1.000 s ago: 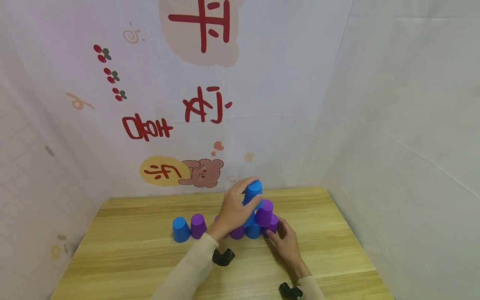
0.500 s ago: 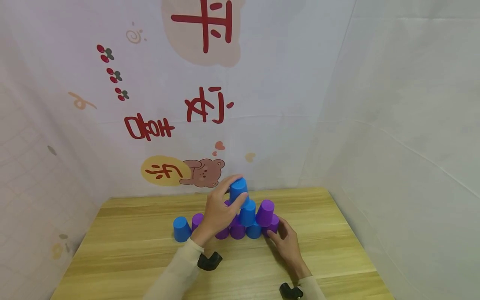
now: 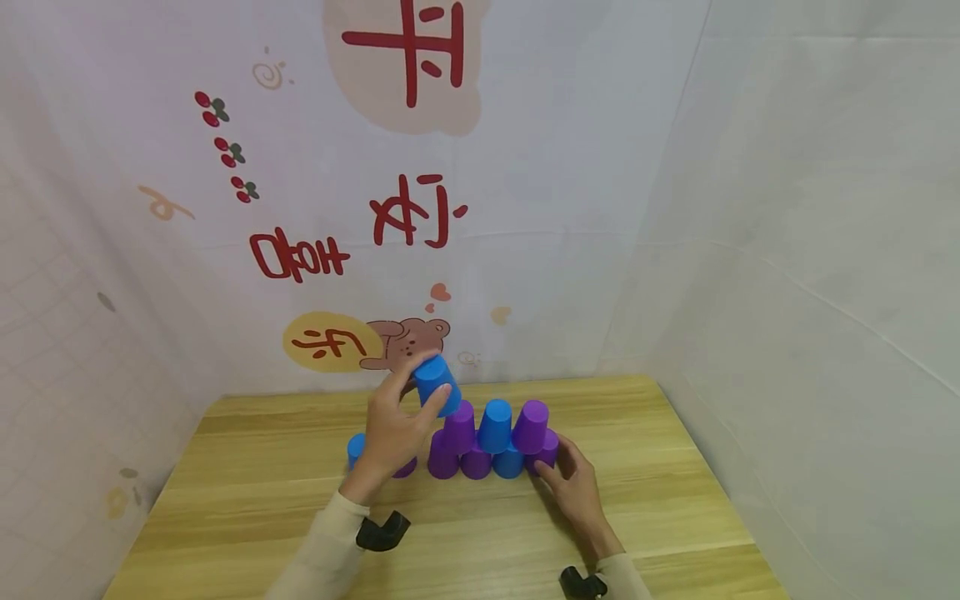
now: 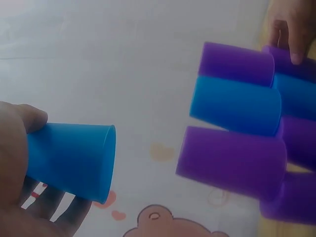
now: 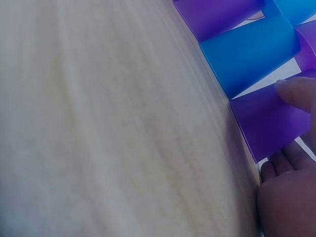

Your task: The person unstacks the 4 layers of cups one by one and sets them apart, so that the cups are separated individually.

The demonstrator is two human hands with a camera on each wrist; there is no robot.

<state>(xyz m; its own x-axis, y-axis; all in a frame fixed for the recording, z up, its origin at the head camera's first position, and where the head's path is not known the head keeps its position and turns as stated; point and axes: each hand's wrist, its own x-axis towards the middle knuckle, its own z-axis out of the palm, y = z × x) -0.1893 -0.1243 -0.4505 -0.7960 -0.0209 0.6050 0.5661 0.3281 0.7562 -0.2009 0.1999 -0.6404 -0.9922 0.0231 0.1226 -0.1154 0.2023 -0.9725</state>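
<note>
My left hand [image 3: 393,427] holds a blue cup [image 3: 432,380] in the air, tilted, left of the stack's upper row. In the left wrist view, thumb and fingers wrap this held blue cup [image 4: 71,158]. My right hand [image 3: 576,492] grips the lower row's rightmost purple cup [image 5: 269,121], its thumb on the near side. The stacked cups stand upside down. On top sit a purple cup [image 3: 460,427], a blue cup [image 3: 496,427] and a purple cup [image 3: 531,427]. Below them are two purple cups, a blue cup [image 3: 508,461] and the gripped one.
Left of the stack, a blue cup [image 3: 355,451] and a purple cup [image 3: 406,468] stand on the wooden table [image 3: 480,533], partly hidden by my left hand and wrist. A printed white cloth [image 3: 555,208] hangs behind the table, with plain cloth at the right side.
My left hand has carried the blue cup leftward from above the stack's upper row, and the cup has tilted. My right hand stays on the purple cup.
</note>
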